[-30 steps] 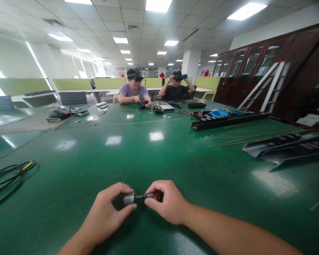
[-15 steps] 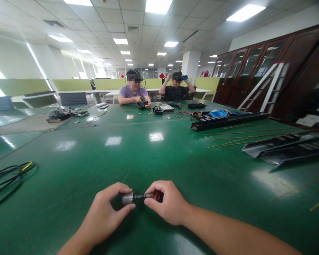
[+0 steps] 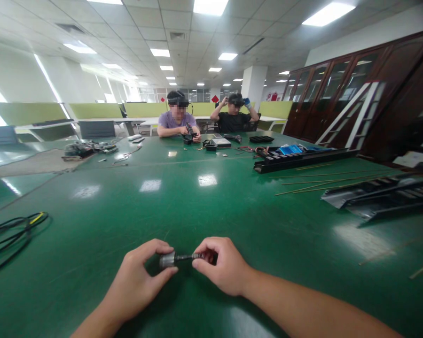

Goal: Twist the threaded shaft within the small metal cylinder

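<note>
Low in the middle of the view, my left hand (image 3: 137, 277) grips a short silver-grey metal cylinder (image 3: 167, 260) between thumb and forefinger. A thin dark shaft (image 3: 183, 257) runs from the cylinder's right end to my right hand (image 3: 223, 266). The fingertips of that hand are pinched round the shaft's thicker, ridged far end, partly hiding it. Shaft and cylinder lie roughly level and in line, just above the green tabletop (image 3: 176, 211). Whether the two are one piece, I cannot tell.
Black cable (image 3: 17, 230) lies coiled at left. On the right are long black metal channels (image 3: 384, 199), thin rods (image 3: 320, 183) and a longer loaded channel (image 3: 303, 159). Two people sit across the table, one handling a black device (image 3: 189, 134). A stepladder (image 3: 356, 115) stands behind.
My left hand and the cylinder have shifted slightly left, and a little more of the shaft shows between the hands. My right hand keeps its pinch.
</note>
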The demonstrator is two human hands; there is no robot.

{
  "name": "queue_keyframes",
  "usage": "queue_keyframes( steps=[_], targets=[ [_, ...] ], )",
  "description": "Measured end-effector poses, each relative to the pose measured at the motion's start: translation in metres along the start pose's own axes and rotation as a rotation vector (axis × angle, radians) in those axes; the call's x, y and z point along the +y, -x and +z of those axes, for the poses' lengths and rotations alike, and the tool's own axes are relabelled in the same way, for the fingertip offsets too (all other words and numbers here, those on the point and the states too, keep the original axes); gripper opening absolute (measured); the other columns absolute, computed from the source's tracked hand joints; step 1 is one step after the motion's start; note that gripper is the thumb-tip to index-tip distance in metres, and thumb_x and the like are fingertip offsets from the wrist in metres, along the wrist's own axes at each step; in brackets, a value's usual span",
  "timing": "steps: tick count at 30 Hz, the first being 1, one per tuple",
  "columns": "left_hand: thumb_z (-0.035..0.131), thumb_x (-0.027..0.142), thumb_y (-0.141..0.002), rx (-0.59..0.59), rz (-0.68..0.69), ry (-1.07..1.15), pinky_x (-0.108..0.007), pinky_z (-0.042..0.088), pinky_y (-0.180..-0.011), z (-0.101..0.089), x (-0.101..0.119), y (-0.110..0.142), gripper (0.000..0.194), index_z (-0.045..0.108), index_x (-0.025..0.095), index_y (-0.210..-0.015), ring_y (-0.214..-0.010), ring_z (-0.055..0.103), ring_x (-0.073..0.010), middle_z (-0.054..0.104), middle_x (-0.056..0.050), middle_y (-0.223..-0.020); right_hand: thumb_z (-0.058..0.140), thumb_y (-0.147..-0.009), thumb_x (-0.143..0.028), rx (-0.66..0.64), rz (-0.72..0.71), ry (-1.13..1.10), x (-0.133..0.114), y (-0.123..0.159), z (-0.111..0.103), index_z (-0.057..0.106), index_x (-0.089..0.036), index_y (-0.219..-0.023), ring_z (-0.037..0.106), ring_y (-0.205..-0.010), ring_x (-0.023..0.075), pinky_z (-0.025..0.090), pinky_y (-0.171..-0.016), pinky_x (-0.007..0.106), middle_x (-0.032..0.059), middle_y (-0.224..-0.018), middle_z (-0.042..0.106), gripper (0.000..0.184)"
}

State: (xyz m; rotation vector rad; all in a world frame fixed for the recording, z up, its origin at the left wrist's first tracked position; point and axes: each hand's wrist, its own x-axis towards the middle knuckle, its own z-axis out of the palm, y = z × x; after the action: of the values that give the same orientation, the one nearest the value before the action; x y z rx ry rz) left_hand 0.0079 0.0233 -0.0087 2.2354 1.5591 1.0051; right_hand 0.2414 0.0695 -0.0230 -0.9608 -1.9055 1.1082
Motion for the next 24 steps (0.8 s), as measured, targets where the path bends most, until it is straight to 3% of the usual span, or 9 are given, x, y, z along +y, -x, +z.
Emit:
queue_keyframes(
  steps=[20,24],
  targets=[
    [0.072,0.033,-0.082,-0.017,0.014,0.022,-0.032,0.055,-0.081,-0.008,-0.002,-0.003,0.019,0.067,0.02,-0.095,-0.089,0.069,-0.0225,0.071,-0.006,-0.096,0.068,-0.077,-0.021,0.014,0.0,-0.004,-0.002,0.0,-0.003,0.071,-0.015,-0.078,0.053,-0.058,0.0122,0.042,-0.057,0.023,-0.0002,-0.065,0.061,0.007],
    [0.074,0.039,-0.081,0.018,-0.073,0.067,-0.032,0.055,-0.081,-0.018,-0.013,-0.006,0.024,0.067,0.019,-0.094,-0.088,0.069,-0.023,0.071,-0.006,-0.096,0.068,-0.076,-0.02,0.013,-0.01,-0.006,-0.002,0.001,-0.003,0.071,-0.015,-0.078,0.054,-0.06,0.0126,0.043,-0.059,0.024,0.0002,-0.066,0.062,0.006]
  ],
)
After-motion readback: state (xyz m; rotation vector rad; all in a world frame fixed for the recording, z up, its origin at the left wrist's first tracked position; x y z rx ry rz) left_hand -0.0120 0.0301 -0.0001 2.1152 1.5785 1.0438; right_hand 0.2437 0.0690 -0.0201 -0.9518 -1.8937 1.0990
